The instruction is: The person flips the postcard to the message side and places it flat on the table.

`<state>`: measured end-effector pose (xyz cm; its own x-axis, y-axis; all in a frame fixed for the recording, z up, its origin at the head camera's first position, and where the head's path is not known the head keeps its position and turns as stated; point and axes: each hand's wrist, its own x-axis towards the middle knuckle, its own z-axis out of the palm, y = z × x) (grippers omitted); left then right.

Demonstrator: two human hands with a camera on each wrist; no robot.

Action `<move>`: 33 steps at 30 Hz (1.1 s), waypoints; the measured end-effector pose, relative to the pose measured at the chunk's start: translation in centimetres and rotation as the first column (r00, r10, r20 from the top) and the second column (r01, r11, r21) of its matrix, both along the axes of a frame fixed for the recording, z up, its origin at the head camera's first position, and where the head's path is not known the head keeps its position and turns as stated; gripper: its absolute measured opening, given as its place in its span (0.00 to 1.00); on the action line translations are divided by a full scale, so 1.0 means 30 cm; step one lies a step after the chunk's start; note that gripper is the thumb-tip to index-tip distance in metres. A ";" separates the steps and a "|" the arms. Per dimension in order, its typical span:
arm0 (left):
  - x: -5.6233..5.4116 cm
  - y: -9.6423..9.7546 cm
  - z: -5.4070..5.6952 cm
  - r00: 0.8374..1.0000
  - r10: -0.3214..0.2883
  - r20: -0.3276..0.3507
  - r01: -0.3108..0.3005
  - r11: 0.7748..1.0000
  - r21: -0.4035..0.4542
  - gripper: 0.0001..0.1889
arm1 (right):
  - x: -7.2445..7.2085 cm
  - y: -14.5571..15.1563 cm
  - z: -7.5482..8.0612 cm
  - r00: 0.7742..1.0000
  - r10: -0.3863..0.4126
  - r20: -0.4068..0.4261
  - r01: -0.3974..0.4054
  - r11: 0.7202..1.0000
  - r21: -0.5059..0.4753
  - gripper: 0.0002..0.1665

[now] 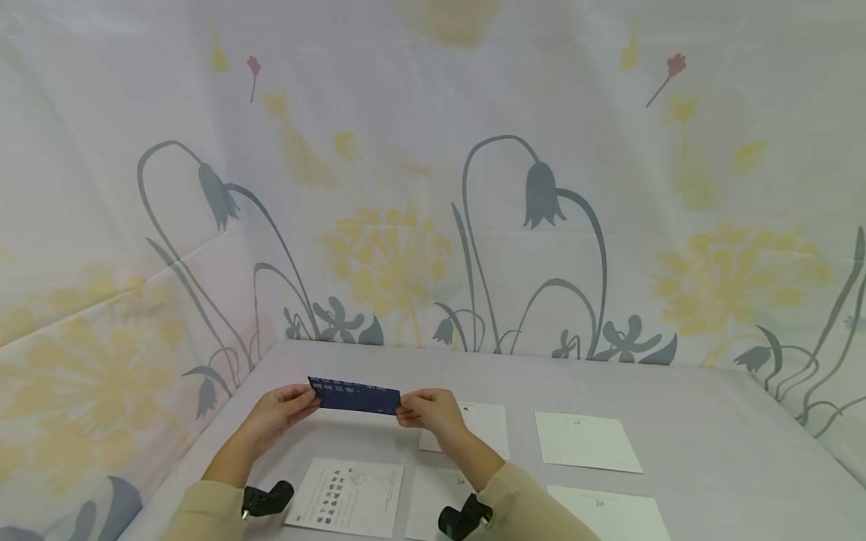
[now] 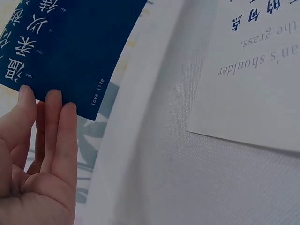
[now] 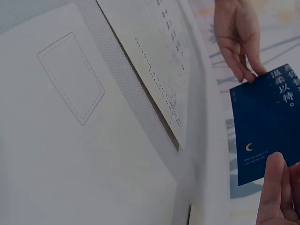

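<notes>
A dark blue postcard is held up above the far part of the table, spanning both hands. My left hand pinches its left end between thumb and fingers, while my right hand pinches the right end. White characters and the small words "love life" show on the postcard in the left wrist view. In the right wrist view the same postcard carries a small yellow moon. Below my hands lies a white postcard with dark characters and a line drawing.
More pale postcards lie flat on the white table: one at the back right, another at the front right. My right forearm partly covers two others. One pale postcard bears a stamp outline. A flower-printed curtain hangs behind.
</notes>
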<state>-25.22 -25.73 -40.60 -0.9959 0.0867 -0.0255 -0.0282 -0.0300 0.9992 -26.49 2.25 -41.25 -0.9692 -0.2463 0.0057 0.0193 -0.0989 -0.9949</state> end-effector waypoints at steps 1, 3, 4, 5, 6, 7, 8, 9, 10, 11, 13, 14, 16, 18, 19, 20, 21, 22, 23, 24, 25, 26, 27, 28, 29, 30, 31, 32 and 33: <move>0.001 -0.001 0.000 1.000 -0.009 0.000 0.009 1.000 0.020 0.11 | -0.002 0.001 -0.002 1.000 0.000 0.001 0.000 1.000 -0.005 0.12; 0.001 -0.004 -0.001 0.999 -0.031 -0.005 0.032 0.998 0.047 0.11 | -0.004 0.002 -0.004 1.000 0.004 0.004 -0.004 1.000 -0.019 0.12; 0.001 -0.005 -0.002 0.999 -0.035 -0.005 0.035 0.998 0.057 0.11 | -0.004 0.003 -0.004 1.000 0.007 0.003 -0.006 1.000 -0.025 0.12; -0.001 -0.007 -0.005 0.999 -0.035 -0.007 0.036 0.997 0.068 0.11 | -0.003 0.003 -0.004 1.000 0.009 0.002 -0.009 0.999 -0.032 0.12; -0.002 -0.009 -0.008 0.999 -0.041 -0.013 0.041 0.996 0.079 0.12 | -0.002 0.004 -0.003 1.000 0.012 -0.001 -0.012 0.999 -0.038 0.12; -0.003 -0.012 -0.011 0.999 -0.047 -0.020 0.048 0.995 0.087 0.13 | -0.001 0.004 -0.003 1.000 0.016 -0.003 -0.016 0.999 -0.046 0.12; -0.004 -0.016 -0.015 0.998 -0.062 -0.034 0.065 0.993 0.100 0.14 | 0.000 0.004 -0.003 1.000 0.018 -0.005 -0.019 0.998 -0.052 0.12; -0.005 -0.019 -0.019 0.997 -0.069 -0.043 0.073 0.991 0.113 0.15 | 0.001 0.004 -0.003 1.000 0.020 -0.005 -0.020 0.998 -0.057 0.13; -0.004 -0.020 -0.022 0.996 -0.077 -0.053 0.084 0.988 0.127 0.16 | 0.002 0.004 -0.003 1.000 0.021 -0.008 -0.022 0.998 -0.062 0.13; -0.005 -0.025 -0.026 0.991 -0.107 -0.077 0.118 0.981 0.155 0.17 | 0.002 0.005 -0.003 1.000 0.023 -0.010 -0.024 0.998 -0.066 0.13; -0.004 -0.026 -0.027 0.989 -0.120 -0.085 0.133 0.976 0.175 0.18 | 0.003 0.004 -0.004 1.000 0.023 -0.012 -0.024 0.997 -0.069 0.13; -0.003 -0.026 -0.026 0.989 -0.120 -0.083 0.134 0.975 0.179 0.18 | 0.004 0.004 -0.004 1.000 0.022 -0.011 -0.023 0.997 -0.069 0.12; -0.002 -0.021 -0.020 0.993 -0.103 -0.063 0.112 0.979 0.173 0.21 | 0.004 0.004 -0.004 1.000 0.019 -0.013 -0.020 0.997 -0.069 0.12; -0.002 -0.014 -0.011 0.998 -0.057 -0.021 0.060 0.987 0.148 0.25 | 0.005 0.003 -0.005 1.000 0.014 -0.012 -0.015 0.998 -0.066 0.13; -0.002 -0.011 -0.007 0.999 -0.044 -0.007 0.044 0.988 0.148 0.26 | 0.005 0.003 -0.005 1.000 0.013 -0.011 -0.013 0.998 -0.063 0.13; -0.002 -0.009 -0.003 0.999 -0.034 0.009 0.032 0.988 0.149 0.25 | 0.005 0.003 -0.005 1.000 0.011 -0.008 -0.012 0.998 -0.061 0.13; -0.001 -0.006 0.002 0.999 -0.027 0.024 0.023 0.988 0.155 0.25 | 0.007 0.003 -0.004 1.000 0.009 -0.006 -0.009 0.998 -0.059 0.13; -0.001 -0.005 0.005 0.999 -0.021 0.036 0.015 0.986 0.165 0.23 | 0.008 0.002 -0.004 1.000 0.007 -0.005 -0.007 0.998 -0.056 0.13; -0.001 -0.003 0.007 0.999 -0.010 0.049 0.002 0.985 0.172 0.22 | 0.009 0.002 -0.003 1.000 0.006 -0.005 -0.006 0.999 -0.052 0.13; -0.002 -0.002 0.008 0.998 -0.003 0.059 -0.007 0.984 0.177 0.20 | 0.011 0.001 -0.003 1.000 0.003 -0.006 -0.004 0.999 -0.048 0.12; -0.002 -0.002 0.009 0.998 0.004 0.068 -0.016 0.984 0.180 0.19 | 0.012 0.001 -0.003 1.000 0.001 -0.008 -0.001 0.999 -0.045 0.12; -0.003 -0.001 0.009 0.997 0.008 0.076 -0.022 0.984 0.176 0.18 | 0.014 0.000 -0.003 1.000 -0.001 -0.010 0.000 0.999 -0.043 0.11; -0.005 -0.002 0.008 0.997 0.014 0.079 -0.027 0.985 0.171 0.19 | 0.015 0.000 -0.003 1.000 -0.002 -0.013 0.001 0.999 -0.039 0.11; -0.007 -0.002 0.005 0.996 0.021 0.081 -0.034 0.986 0.162 0.20 | 0.016 -0.001 -0.004 1.000 -0.003 -0.014 0.003 0.999 -0.037 0.10; -0.009 -0.002 0.004 0.996 0.028 0.082 -0.040 0.988 0.149 0.21 | 0.016 -0.002 -0.005 1.000 -0.006 -0.014 0.005 0.999 -0.033 0.10; -0.010 -0.001 0.004 0.996 0.029 0.081 -0.040 0.989 0.139 0.23 | 0.015 -0.003 -0.006 1.000 -0.009 -0.012 0.008 1.000 -0.031 0.10; -0.010 -0.001 0.004 0.996 0.028 0.081 -0.039 0.991 0.130 0.24 | 0.014 -0.004 -0.007 1.000 -0.012 -0.011 0.012 1.000 -0.026 0.10; -0.011 -0.001 0.002 0.996 0.030 0.079 -0.040 0.992 0.121 0.25 | 0.022 -0.004 0.003 1.000 -0.015 -0.011 0.015 1.000 -0.020 0.10; -0.012 0.001 0.001 0.997 0.033 0.077 -0.041 0.993 0.111 0.26 | 0.028 -0.004 0.011 1.000 -0.019 -0.011 0.019 1.000 -0.011 0.10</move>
